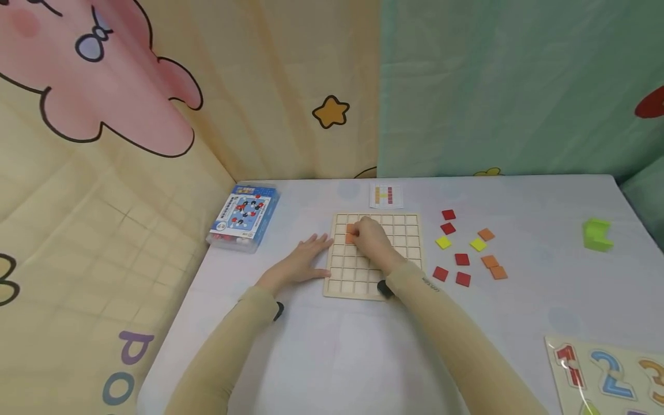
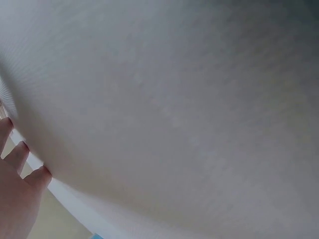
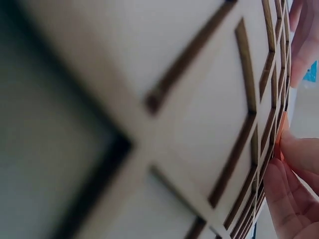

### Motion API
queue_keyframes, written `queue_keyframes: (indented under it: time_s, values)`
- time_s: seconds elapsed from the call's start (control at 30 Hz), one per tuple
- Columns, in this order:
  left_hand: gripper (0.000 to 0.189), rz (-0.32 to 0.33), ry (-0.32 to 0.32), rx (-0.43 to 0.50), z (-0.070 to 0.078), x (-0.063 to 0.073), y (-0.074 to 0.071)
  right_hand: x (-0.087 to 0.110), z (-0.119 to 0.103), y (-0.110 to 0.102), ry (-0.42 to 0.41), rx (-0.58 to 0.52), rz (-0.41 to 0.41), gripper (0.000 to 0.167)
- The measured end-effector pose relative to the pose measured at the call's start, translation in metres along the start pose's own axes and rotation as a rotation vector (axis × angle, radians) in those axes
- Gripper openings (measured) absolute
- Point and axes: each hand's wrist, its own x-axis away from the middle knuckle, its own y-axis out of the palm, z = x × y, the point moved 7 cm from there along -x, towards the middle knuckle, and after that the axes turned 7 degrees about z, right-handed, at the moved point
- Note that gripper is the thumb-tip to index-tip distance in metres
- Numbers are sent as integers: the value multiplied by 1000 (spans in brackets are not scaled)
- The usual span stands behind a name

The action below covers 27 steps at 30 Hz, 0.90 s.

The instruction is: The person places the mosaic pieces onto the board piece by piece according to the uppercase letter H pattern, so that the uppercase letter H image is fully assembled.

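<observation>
A wooden grid board (image 1: 349, 286) with square cells lies on the table. My right hand (image 1: 374, 239) reaches over it from the right and pinches an orange square tile (image 1: 350, 229) at the upper left cells. Another orange tile lies just below it. In the right wrist view, the thumb and fingers (image 3: 299, 154) close on the thin orange piece at the grid's surface. My left hand (image 1: 298, 262) has its fingers spread, fingertips and thumb against the board's left edge. The left wrist view shows its fingers (image 2: 36, 179) straight, mostly over white table cover.
Loose red tiles (image 1: 462, 259), yellow tiles (image 1: 478, 245) and orange tiles (image 1: 499, 272) lie right of the board. Behind it is a pattern card (image 1: 386, 196). A blue box (image 1: 245, 216) stands left, a green block (image 1: 597, 234) far right, a number board (image 1: 604, 374) front right.
</observation>
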Motion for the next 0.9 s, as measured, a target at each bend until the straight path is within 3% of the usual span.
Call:
queue_keyframes:
  time_s: [0.27,0.43,0.63,0.9]
  values:
    - [88,7,6,4,0,2,0,2,0,4,-13,62,-12,13]
    - [88,-3,-3,1,1,-1,2,6,7,-6,14,-6,-55,21]
    - [89,0,-2,5,3,-2,2,25,35,-44,119,-157,-61,34]
    - [88,9,2,10,0,-1,0,68,101,-122,237,-125,18,41]
